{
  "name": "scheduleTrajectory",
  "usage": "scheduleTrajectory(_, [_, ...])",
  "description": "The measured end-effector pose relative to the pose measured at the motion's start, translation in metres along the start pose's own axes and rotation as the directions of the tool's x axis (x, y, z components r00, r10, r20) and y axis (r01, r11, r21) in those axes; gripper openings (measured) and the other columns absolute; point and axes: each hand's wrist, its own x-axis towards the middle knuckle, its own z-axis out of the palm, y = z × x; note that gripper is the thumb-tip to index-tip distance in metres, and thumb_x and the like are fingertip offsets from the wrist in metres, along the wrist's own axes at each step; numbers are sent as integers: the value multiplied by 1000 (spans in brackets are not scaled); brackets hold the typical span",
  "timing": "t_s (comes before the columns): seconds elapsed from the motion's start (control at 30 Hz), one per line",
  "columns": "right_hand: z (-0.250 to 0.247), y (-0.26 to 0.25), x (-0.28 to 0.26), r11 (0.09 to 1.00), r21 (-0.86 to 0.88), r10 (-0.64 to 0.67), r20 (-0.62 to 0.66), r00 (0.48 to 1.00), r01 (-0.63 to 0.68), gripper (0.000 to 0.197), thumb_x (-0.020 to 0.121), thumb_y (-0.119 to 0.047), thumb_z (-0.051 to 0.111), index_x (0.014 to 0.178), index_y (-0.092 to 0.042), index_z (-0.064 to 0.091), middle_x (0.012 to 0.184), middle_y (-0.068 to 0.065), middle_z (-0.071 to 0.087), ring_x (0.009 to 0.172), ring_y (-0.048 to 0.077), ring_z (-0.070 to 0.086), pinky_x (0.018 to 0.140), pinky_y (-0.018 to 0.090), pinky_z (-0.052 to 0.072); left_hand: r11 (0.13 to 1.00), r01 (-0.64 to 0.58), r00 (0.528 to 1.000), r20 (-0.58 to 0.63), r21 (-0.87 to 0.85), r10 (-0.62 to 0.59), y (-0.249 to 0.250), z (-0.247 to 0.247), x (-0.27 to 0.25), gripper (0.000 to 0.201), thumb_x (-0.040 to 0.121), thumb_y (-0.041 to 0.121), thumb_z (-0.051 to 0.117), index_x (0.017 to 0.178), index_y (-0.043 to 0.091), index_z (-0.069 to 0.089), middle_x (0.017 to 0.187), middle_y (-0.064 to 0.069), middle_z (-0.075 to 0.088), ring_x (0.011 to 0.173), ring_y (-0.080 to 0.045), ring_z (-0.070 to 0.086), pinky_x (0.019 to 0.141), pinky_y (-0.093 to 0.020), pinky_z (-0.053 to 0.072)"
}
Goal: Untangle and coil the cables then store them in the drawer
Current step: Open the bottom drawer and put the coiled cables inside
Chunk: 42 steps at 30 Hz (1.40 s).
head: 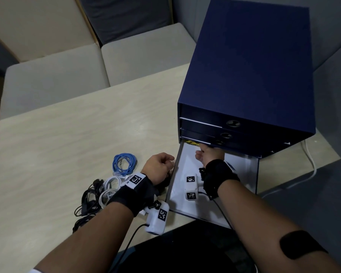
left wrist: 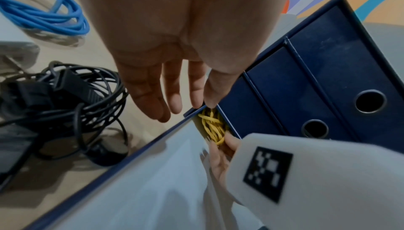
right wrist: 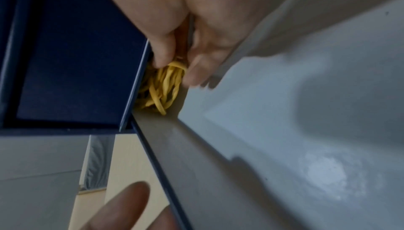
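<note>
- tucking the yellow cable (right wrist: 164, 85) into the far left corner of the open bottom drawer (head: 242, 174), under the drawer above: that looks like the step in hand.
- right hand (head: 209, 154) reaches deep inside the drawer, thumb + fingers pinched round the coil.
- left hand (head: 158, 164) is slack, fingers straight, holding nothing; tips are at the drawer's left wall, contact hard to confirm.
- blue cable (head: 124, 164) lies coiled on the table (head: 67, 134), just left of the left hand; white cables (head: 110, 186) and black cables (head: 89, 198) sit nearer the person, and the black ones look loose.
- progress, approx: one cable going in, three lots outside.
- next move prob calls for letting go w/o the coil springing open, then drawing the hand out clear of the drawer above and going for the blue cable.
</note>
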Motion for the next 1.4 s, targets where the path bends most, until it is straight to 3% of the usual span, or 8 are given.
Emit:
scheduleTrajectory(0.13, [-13,-3,-3,998,62,5,96,995,-11,6,86,-5,68,84,-5,63,77,9,65,67,19,64,61,27,52,997,-51,998,-27,53,52,1,-9,-6,15,92,15,57,105,15,65,82,-2,63,69,-16,56,57,-15,46])
scheduleTrajectory(0.27, [-29,-9,-15,999,-28,31,185,982,-26,5,90,-4,61,88,-7,59,73,9,62,58,18,60,55,27,50,996,-77,997,-29,46,78,3,-18,-14,13,92,15,58,103,17,65,85,-2,64,78,-19,61,76,-30,51])
scheduleTrajectory(0.4, [-35,-15,-30,976,-219,53,234,971,-1,8,91,-9,58,87,-12,54,66,7,54,50,17,50,50,25,40,991,-123,987,-102,47,127,0,-35,-22,13,91,14,59,101,18,66,84,0,63,73,-14,59,65,-17,48])
scheduleTrajectory(0.47, [-31,-17,-44,970,-239,30,268,963,36,6,91,-9,60,89,-12,54,64,6,52,51,17,48,51,27,37,991,-133,984,-123,-16,130,-8,-49,-27,12,91,13,60,99,19,66,86,-3,64,78,-19,60,70,-28,51])
scheduleTrajectory(0.7, [18,-8,-107,896,-290,-188,438,879,337,13,93,-8,58,81,-9,56,68,8,55,55,17,51,49,26,43,955,-216,957,-239,-203,165,-34,-122,-59,13,92,3,55,103,6,63,86,-12,62,66,-17,57,53,-19,48])
scheduleTrajectory(0.9, [82,16,-149,828,-381,-186,505,843,411,16,91,-7,61,77,-9,54,69,11,57,52,18,52,44,24,39,948,-217,944,-299,-232,142,-69,-189,-70,13,92,5,55,101,11,63,88,-8,63,71,-17,60,63,-27,47])
scheduleTrajectory(1.27, [144,48,-151,538,-699,-114,494,862,472,13,85,-19,69,79,-12,60,68,7,60,60,23,57,61,38,54,983,-86,980,-193,-165,54,-92,-197,-44,22,91,8,56,113,7,61,78,-2,60,79,-21,60,72,-38,52])
scheduleTrajectory(1.4, [152,48,-132,416,-803,-72,438,896,426,35,83,-30,71,112,-12,60,96,10,62,82,27,60,78,41,56,980,-11,989,-147,-201,-19,-85,-186,-27,28,91,10,57,118,5,58,83,-4,61,80,-22,63,65,-30,51])
